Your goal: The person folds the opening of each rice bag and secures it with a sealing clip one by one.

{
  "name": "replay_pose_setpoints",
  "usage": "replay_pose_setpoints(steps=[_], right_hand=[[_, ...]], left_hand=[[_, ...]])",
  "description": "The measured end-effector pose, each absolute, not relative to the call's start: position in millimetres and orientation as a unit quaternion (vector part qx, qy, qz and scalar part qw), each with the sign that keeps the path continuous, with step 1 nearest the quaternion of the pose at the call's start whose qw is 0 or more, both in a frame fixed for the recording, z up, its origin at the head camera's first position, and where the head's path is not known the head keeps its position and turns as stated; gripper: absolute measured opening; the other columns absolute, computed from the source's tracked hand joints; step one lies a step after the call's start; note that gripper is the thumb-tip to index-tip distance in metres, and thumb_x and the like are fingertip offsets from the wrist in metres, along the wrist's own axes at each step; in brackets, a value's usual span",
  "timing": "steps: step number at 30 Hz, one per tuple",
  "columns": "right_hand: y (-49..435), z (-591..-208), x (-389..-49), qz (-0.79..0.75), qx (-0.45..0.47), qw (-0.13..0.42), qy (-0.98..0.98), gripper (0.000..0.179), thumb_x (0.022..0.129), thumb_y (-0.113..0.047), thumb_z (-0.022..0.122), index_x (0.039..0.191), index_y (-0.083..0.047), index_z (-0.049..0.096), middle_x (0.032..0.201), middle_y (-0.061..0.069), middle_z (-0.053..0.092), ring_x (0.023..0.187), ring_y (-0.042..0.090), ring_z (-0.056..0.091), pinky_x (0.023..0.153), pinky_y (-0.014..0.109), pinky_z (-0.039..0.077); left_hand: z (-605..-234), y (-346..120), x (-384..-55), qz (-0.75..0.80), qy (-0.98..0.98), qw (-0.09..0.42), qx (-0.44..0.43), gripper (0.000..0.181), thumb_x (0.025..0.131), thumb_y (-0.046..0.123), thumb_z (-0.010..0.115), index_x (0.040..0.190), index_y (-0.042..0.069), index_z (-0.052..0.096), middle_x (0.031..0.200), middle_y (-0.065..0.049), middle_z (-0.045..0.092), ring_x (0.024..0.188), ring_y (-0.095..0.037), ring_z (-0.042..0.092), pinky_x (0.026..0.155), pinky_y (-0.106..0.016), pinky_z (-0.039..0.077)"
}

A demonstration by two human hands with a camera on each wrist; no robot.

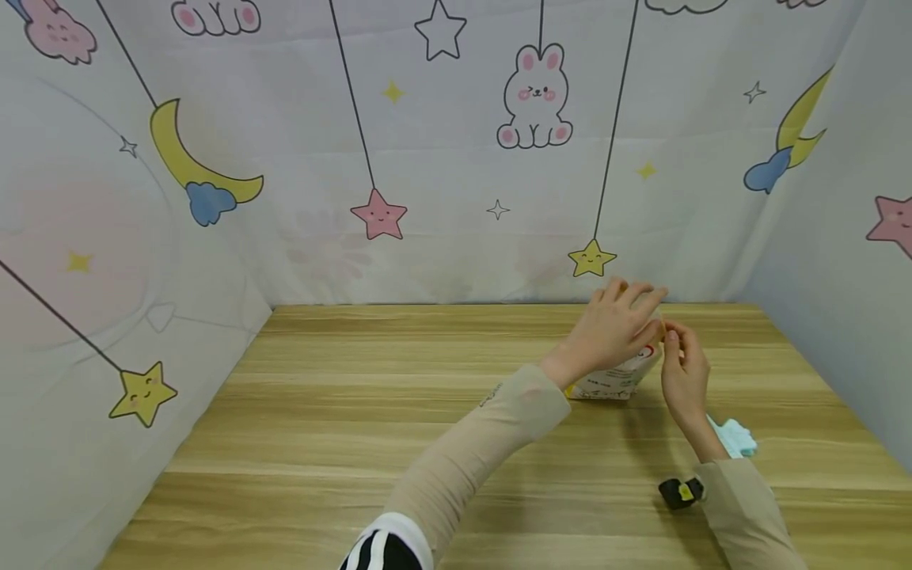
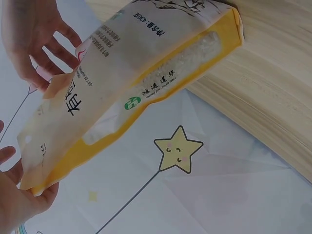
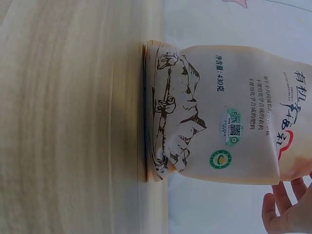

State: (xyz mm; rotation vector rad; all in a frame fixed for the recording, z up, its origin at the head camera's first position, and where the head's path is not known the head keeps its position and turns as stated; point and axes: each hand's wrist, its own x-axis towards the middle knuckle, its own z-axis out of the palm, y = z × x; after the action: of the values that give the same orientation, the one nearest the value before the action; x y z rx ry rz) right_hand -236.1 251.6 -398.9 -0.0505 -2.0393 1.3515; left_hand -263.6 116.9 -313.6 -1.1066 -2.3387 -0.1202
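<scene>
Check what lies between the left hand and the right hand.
The upper part of the bag lies between the left hand and the right hand; the left wrist view shows this most plainly.

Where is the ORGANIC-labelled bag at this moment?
In the head view, the ORGANIC-labelled bag rests base-down right of centre on the wood-grain table, towards the back wall, gripped near its top by the left hand and right hand.

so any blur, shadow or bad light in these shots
Head: bright, fairly even light, soft shadows on the table near the bag; left wrist: dimmer and greyer, no strong glare, the bag's larger print readable; right wrist: picture turned sideways, the table's grain soft and blurry, the bag's print clearer.
</scene>
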Motion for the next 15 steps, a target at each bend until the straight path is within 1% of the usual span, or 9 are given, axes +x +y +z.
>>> replay_pose_setpoints(steps=[4, 9, 12, 15], right_hand=[[252.8, -399.0, -236.4, 0.522, -0.021, 0.335, -0.784, 0.035, 0.097, -0.022, 0.034, 0.116, 0.001, 0.052, 0.093, -0.031, 0.046, 0.089, -0.012, 0.046, 0.076, 0.01, 0.036], [254.0, -397.3, -237.1, 0.528, -0.031, 0.322, -0.785, 0.035, 0.097, -0.021, 0.033, 0.116, 0.001, 0.052, 0.092, -0.03, 0.046, 0.086, -0.012, 0.047, 0.075, 0.009, 0.037], [254.6, -396.3, -237.9, 0.54, -0.033, 0.317, -0.779, 0.036, 0.097, -0.023, 0.033, 0.113, 0.002, 0.053, 0.092, -0.03, 0.048, 0.085, -0.01, 0.048, 0.075, 0.01, 0.04], [255.2, -395.3, -238.4, 0.558, -0.035, 0.313, -0.768, 0.034, 0.096, -0.026, 0.035, 0.109, -0.003, 0.056, 0.091, -0.029, 0.051, 0.085, -0.007, 0.05, 0.073, 0.013, 0.042]], left_hand=[[-314.2, 118.2, -263.3, -0.046, -0.87, 0.27, -0.411, 0.042, 0.095, 0.035, 0.036, 0.133, 0.019, 0.04, 0.127, 0.004, 0.049, 0.105, -0.015, 0.044, 0.081, -0.026, 0.042], [-314.3, 120.5, -263.3, -0.041, -0.874, 0.262, -0.407, 0.041, 0.095, 0.035, 0.036, 0.133, 0.02, 0.041, 0.125, 0.005, 0.051, 0.105, -0.015, 0.043, 0.081, -0.025, 0.041], [-313.8, 121.3, -263.0, -0.041, -0.875, 0.26, -0.406, 0.038, 0.095, 0.035, 0.036, 0.13, 0.022, 0.044, 0.123, 0.005, 0.051, 0.106, -0.015, 0.043, 0.081, -0.025, 0.04], [-313.9, 122.0, -262.6, -0.036, -0.876, 0.259, -0.405, 0.035, 0.095, 0.035, 0.036, 0.126, 0.024, 0.047, 0.122, 0.005, 0.051, 0.107, -0.015, 0.041, 0.082, -0.025, 0.04]])
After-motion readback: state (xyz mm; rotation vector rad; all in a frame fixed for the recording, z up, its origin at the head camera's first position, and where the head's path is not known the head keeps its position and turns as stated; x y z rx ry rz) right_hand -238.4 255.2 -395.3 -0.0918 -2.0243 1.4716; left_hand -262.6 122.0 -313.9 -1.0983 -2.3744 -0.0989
